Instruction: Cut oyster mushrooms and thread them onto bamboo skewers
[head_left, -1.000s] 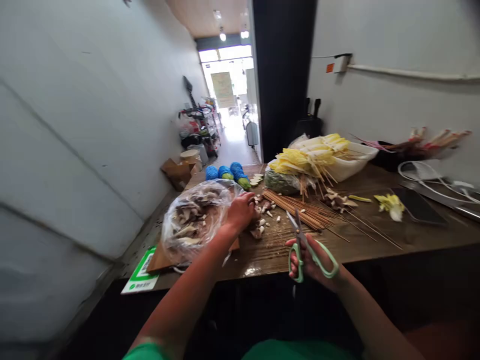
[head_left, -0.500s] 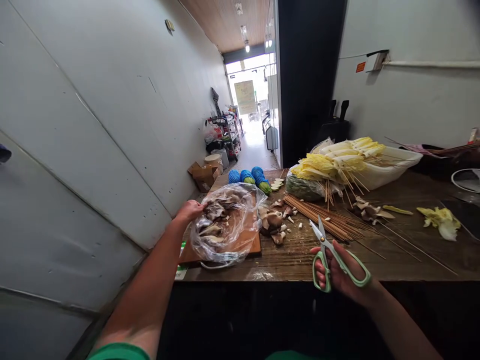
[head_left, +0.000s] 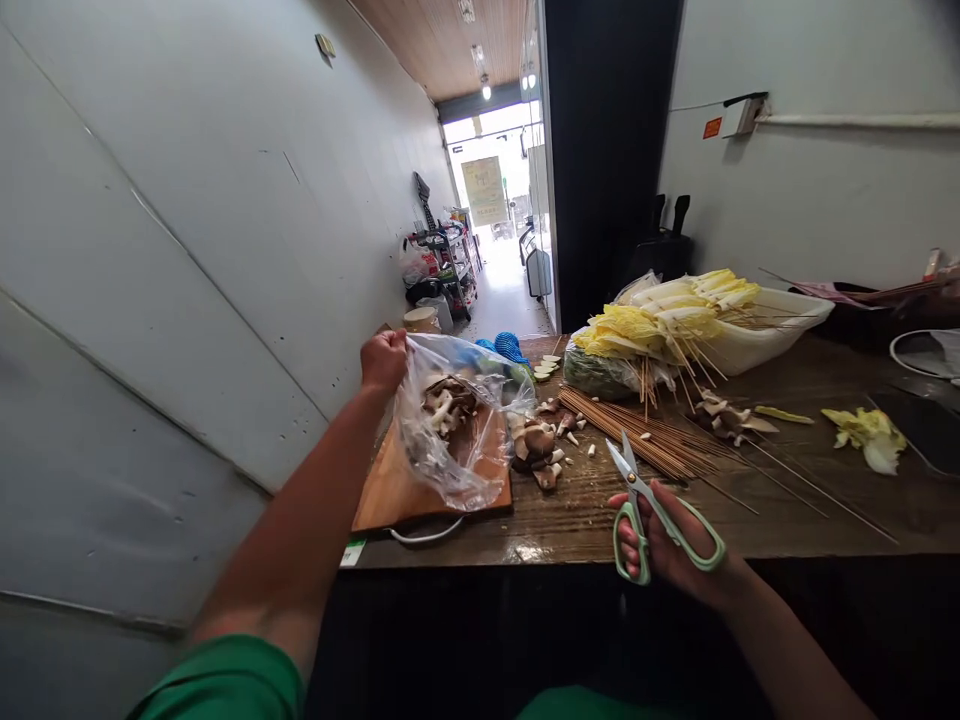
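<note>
My left hand (head_left: 385, 362) is closed on the rim of a clear plastic bag (head_left: 480, 490), pulling that side up. Inside the bag lie brown-capped mushrooms (head_left: 445, 408). The bag rests on a wooden cutting board (head_left: 386, 490) with a pale handle at its front. In my right hand (head_left: 664, 540) are scissors (head_left: 631, 475) with light green handles, blades slightly apart and pointing away from me. More mushrooms (head_left: 534, 445) and small cut stem pieces lie on the table just right of the bag. A bundle of wooden skewers (head_left: 637, 435) is beyond the scissors.
Skewered yellow cabbage leaves (head_left: 667, 310) are heaped on a bag and a white tub (head_left: 780, 325) at the back right. Blue-netted vegetables (head_left: 511, 348) and pale slices (head_left: 546, 368) lie behind the bag. Loose mushrooms (head_left: 724, 415) and a cabbage leaf (head_left: 866, 438) are at right.
My left hand has raised the bag's left edge up and away from the board, and the mushrooms inside have slid together. My right hand still holds the scissors in nearly the same place.
</note>
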